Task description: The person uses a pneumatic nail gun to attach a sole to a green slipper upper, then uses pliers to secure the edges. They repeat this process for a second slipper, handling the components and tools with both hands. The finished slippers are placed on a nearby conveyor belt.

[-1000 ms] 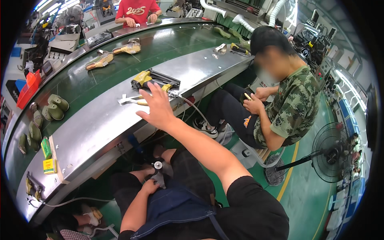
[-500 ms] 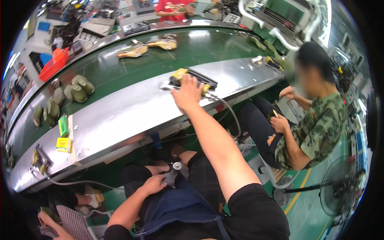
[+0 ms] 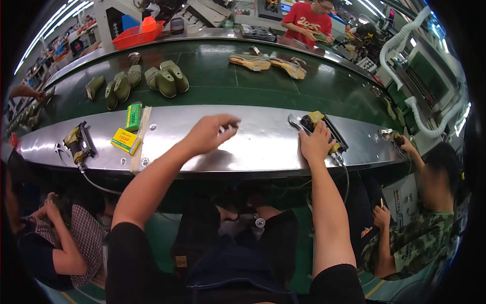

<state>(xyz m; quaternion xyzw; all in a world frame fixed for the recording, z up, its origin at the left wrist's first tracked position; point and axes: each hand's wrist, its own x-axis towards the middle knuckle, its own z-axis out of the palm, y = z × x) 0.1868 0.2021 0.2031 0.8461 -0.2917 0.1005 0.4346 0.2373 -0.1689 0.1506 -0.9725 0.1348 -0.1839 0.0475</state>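
Observation:
My right hand point(image 3: 318, 143) lies over a yellow and black air staple gun point(image 3: 338, 136) on the steel bench top point(image 3: 263, 129), fingers curved over its body and thumb along the near side. The palm hides part of the tool; a hose point(image 3: 347, 177) hangs from it over the edge. My left hand point(image 3: 213, 134) hovers above the bench farther left, empty, its fingers loosely bent and apart. A second staple gun point(image 3: 77, 147) lies at the left, near a yellow box point(image 3: 125, 140) and a green box point(image 3: 133, 117).
Behind the bench runs a green belt point(image 3: 212, 76) with several olive shoes point(image 3: 167, 81) and a tan-soled pair point(image 3: 250, 62). A red basket point(image 3: 136, 38) stands at its far side. People sit at both sides; one in red point(image 3: 309, 23) is opposite. Another tool point(image 3: 390, 134) lies at right.
My left hand has risen from my lap to above the bench. My right hand stays on the staple gun, its fingers closer together. The view has swung right. The person at right now reaches to the bench.

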